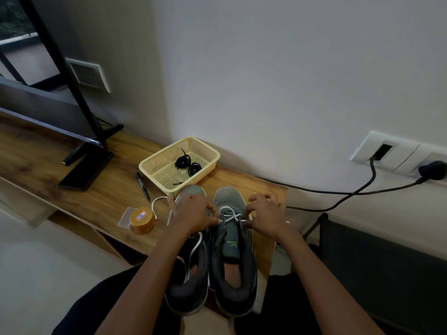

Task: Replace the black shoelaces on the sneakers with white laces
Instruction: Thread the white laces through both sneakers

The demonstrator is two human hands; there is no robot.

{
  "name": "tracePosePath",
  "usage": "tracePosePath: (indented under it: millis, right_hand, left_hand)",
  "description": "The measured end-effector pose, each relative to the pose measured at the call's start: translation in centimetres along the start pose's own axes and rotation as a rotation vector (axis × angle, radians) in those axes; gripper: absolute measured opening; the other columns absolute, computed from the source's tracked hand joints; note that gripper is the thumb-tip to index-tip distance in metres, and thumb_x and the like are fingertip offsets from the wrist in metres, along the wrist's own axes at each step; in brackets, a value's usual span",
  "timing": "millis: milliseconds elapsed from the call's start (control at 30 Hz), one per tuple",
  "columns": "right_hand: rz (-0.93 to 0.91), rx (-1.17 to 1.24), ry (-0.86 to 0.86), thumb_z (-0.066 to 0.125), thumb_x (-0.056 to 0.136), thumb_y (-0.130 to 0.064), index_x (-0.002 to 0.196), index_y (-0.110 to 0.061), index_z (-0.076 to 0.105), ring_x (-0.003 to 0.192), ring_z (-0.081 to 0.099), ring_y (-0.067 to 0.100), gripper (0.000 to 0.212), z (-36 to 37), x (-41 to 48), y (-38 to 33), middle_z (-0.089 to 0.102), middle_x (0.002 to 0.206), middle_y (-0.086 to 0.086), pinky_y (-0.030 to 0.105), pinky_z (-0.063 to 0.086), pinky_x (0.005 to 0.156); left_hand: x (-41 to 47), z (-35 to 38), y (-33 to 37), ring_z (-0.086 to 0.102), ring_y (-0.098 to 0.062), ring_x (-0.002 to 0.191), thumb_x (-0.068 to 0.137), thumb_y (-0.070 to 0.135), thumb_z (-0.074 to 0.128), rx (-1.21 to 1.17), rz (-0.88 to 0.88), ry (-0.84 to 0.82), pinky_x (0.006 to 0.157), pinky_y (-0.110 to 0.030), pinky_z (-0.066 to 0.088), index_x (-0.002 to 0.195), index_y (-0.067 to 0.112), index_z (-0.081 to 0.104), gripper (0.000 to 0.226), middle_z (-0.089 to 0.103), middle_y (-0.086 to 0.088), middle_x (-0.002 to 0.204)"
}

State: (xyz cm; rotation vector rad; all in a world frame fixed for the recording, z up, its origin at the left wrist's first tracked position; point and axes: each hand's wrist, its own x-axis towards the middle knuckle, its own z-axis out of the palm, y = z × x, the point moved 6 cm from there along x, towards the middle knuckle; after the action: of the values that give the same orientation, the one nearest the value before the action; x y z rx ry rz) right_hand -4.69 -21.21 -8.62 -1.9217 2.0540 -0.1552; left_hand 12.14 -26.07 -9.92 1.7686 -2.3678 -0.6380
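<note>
2 white lace ends (231,216) pinched btwn fingertips (251,222).

- where are the two arms?
- both reach forward, side by side, bare to the elbows.
- what is the left hand (193,212) doing?
- it is palm down, fingers (211,212) curled, pinching the white lace (229,216).
- and the right hand (266,218)?
- it pinches the lace's other side, other fingers lifted and spread.

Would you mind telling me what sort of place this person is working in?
Probably a room in a home, perhaps a bedroom or living room: a television stands on a wooden desk against the wall, with wall sockets nearby.
</note>
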Motion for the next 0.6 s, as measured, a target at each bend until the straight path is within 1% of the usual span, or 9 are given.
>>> tracePosePath:
  millis: [67, 133, 267, 400, 500, 567, 600]
  right_hand:
    - [-0.014, -0.009, 0.035, 0.063, 0.086, -0.034, 0.1, -0.027, 0.069, 0.132, 0.022, 0.023, 0.017, 0.2, 0.2, -0.2, 0.045, 0.135, -0.009, 0.039, 0.023, 0.099]
    - [-0.014, 0.009, 0.042, 0.06, 0.088, -0.033, 0.1, -0.024, 0.068, 0.131, 0.023, 0.023, 0.017, 0.2, 0.3, -0.2, 0.047, 0.132, -0.009, 0.038, 0.023, 0.098]
    - [0.014, -0.015, -0.043, 0.055, 0.091, -0.033, 0.103, -0.019, 0.065, 0.129, 0.024, 0.024, 0.021, 0.4, 0.0, 0.8, 0.045, 0.131, -0.005, 0.038, 0.024, 0.098]
    - [0.116, 0.01, -0.098, 0.054, 0.092, -0.029, 0.104, -0.02, 0.065, 0.124, 0.028, 0.025, 0.019, 0.0, -0.5, 3.1, 0.047, 0.126, 0.0, 0.039, 0.027, 0.095]
    - [0.142, 0.014, -0.13, 0.053, 0.093, -0.029, 0.104, -0.02, 0.065, 0.122, 0.03, 0.026, 0.019, 0.1, -0.6, 3.7, 0.05, 0.123, 0.001, 0.04, 0.028, 0.096]
    - [0.146, 0.03, -0.14, 0.051, 0.094, -0.028, 0.098, -0.021, 0.063, 0.12, 0.033, 0.024, 0.015, 0.5, -0.4, 3.8, 0.056, 0.117, 0.002, 0.041, 0.028, 0.097]
    - [0.143, 0.046, -0.15, 0.05, 0.094, -0.026, 0.091, -0.022, 0.061, 0.118, 0.038, 0.023, 0.012, 0.6, -0.3, 3.7, 0.059, 0.113, 0.002, 0.042, 0.029, 0.098]
  left_hand:
    - [-0.3, 0.0, 0.6, 0.033, -0.013, 0.133, 0.079, 0.047, 0.069, 0.021, 0.007, -0.002, 0.104, -0.066, -0.012, 0.073, 0.033, 0.067, 0.015, 0.059, 0.018, 0.116]
    - [-0.4, 0.0, 0.6, 0.032, -0.014, 0.135, 0.08, 0.046, 0.068, 0.026, -0.001, -0.005, 0.104, -0.065, -0.013, 0.077, 0.028, 0.07, 0.018, 0.058, 0.016, 0.12]
    - [-0.5, -0.2, 0.4, 0.032, -0.016, 0.133, 0.08, 0.047, 0.068, 0.054, -0.04, 0.009, 0.106, -0.064, -0.012, 0.079, 0.027, 0.071, 0.02, 0.061, 0.015, 0.113]
    - [-0.5, -0.4, 0.4, 0.031, -0.017, 0.133, 0.079, 0.047, 0.068, 0.059, -0.08, 0.004, 0.107, -0.063, -0.01, 0.078, 0.027, 0.07, 0.02, 0.062, 0.015, 0.113]
    - [-0.5, -0.3, 0.4, 0.031, -0.018, 0.134, 0.078, 0.046, 0.069, 0.037, -0.093, -0.004, 0.108, -0.063, -0.01, 0.075, 0.027, 0.07, 0.019, 0.062, 0.014, 0.114]
    - [-0.5, -0.3, 0.4, 0.033, -0.019, 0.133, 0.078, 0.046, 0.07, 0.028, -0.098, -0.002, 0.108, -0.064, -0.01, 0.073, 0.026, 0.07, 0.02, 0.064, 0.014, 0.108]
    - [-0.5, -0.3, 0.4, 0.035, -0.019, 0.132, 0.078, 0.046, 0.07, 0.028, -0.098, 0.002, 0.108, -0.064, -0.009, 0.072, 0.026, 0.07, 0.02, 0.065, 0.014, 0.105]
